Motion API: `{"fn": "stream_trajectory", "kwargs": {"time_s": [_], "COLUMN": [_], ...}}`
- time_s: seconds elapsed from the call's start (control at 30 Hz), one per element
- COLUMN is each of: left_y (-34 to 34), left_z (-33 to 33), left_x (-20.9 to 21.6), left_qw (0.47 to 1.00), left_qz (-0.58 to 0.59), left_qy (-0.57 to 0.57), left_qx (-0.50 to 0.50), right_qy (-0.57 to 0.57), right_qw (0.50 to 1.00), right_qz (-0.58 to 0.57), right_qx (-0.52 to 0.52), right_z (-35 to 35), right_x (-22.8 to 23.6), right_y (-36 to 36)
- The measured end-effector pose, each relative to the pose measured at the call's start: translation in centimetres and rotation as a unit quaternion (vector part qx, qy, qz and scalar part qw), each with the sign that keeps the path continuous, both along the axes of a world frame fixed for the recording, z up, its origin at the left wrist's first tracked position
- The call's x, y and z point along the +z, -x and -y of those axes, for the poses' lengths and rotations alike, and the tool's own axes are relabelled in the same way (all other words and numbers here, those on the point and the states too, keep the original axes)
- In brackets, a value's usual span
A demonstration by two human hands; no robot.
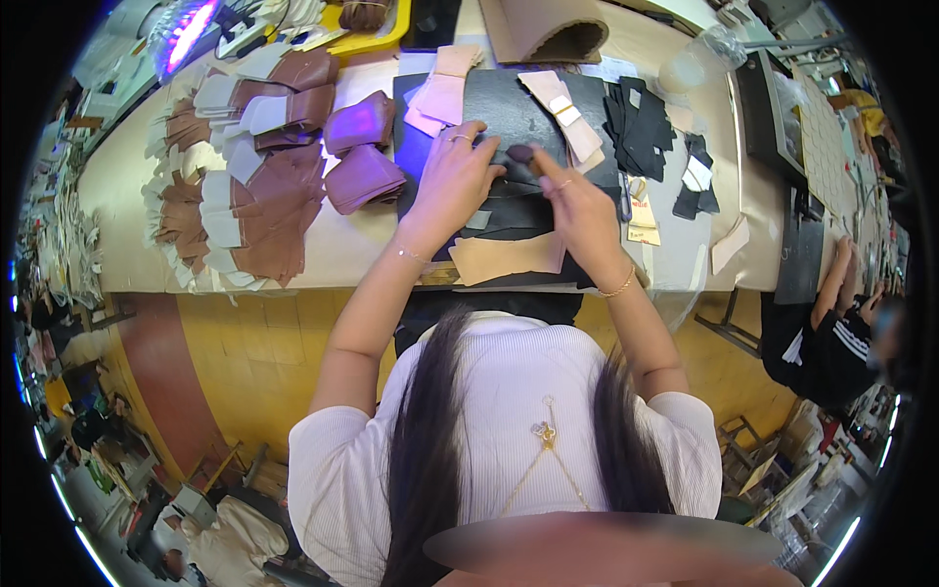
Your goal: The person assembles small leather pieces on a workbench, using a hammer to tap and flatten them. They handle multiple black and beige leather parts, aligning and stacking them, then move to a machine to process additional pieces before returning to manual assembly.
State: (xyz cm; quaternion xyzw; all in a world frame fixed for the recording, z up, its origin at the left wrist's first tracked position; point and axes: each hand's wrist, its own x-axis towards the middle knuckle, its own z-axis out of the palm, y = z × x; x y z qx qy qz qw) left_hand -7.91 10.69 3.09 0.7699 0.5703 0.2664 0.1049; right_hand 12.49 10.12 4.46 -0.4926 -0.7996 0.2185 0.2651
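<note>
My left hand (458,181) lies palm down with fingers stretched over black leather-like pieces (514,210) on a dark work board (499,93). My right hand (579,217) is closed beside it, its fingers pinching a small thing with a dark brown rounded end (520,154). Blur hides what kind of thing that is. A tan cut piece (507,258) lies at the board's near edge, below both hands. Pale pink pieces (448,86) are stacked past my left hand. Beige pieces with a white band (565,115) lie past my right hand.
Brown leather stacks (279,201) and folded reddish-brown pieces (362,181) cover the left side. Black piece bundles (638,127) and a yellow-and-white label (641,223) lie right. A rolled sheet (548,34) and a yellow tray (377,34) stand behind. Another person (831,333) sits at right.
</note>
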Motion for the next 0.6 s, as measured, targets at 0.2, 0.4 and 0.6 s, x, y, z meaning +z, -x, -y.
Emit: {"fn": "stream_trajectory", "kwargs": {"time_s": [0.2, 0.4, 0.6], "left_y": [-1.1, -0.9, 1.1], "left_z": [-2.9, -3.7, -2.8], "left_x": [-0.6, 1.0, 6.3], "left_qw": [0.987, 0.977, 0.952], "left_qz": [-0.041, 0.039, 0.122], "left_qy": [0.153, 0.208, 0.279], "left_qx": [-0.015, -0.037, 0.013], "right_qy": [0.020, 0.031, 0.025], "right_qw": [0.950, 0.920, 0.908], "right_qz": [-0.150, -0.014, 0.038], "right_qx": [-0.272, -0.390, -0.416], "right_z": [1.1, 5.8, 7.9], "right_x": [-1.6, -5.0, -6.5], "right_y": [-7.6, -14.5, -16.7]}}
